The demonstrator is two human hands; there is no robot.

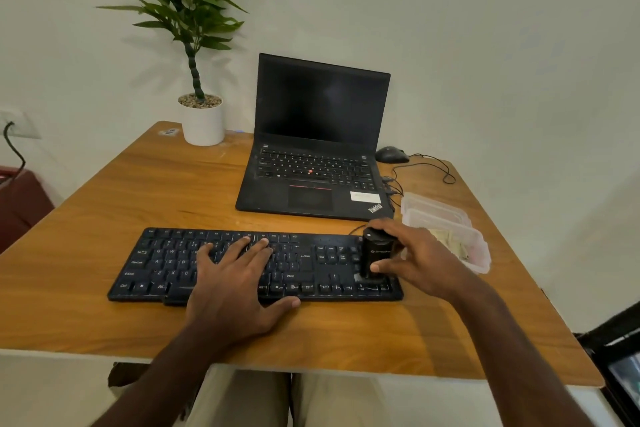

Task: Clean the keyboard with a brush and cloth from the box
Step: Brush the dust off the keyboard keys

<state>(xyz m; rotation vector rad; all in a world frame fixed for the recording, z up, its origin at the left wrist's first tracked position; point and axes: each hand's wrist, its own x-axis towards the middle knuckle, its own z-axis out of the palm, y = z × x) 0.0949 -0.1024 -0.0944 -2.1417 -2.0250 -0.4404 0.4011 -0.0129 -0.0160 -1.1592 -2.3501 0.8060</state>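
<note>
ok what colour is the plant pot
White pot, plain and unpatterned; seen in the head view.

On the table (104, 218) there is one black keyboard (173, 274) near the front, one open laptop (318, 149) farther back, one potted plant (202, 114) at the far left and one mouse (391, 154) at the far right. One clear plastic box (478, 246) sits at the right with one lid (433, 206) just behind it, and one black brush (375, 253) stands on the keyboard's right end. Two hands are in view, the left hand (235, 288) and the right hand (426, 260).
</note>
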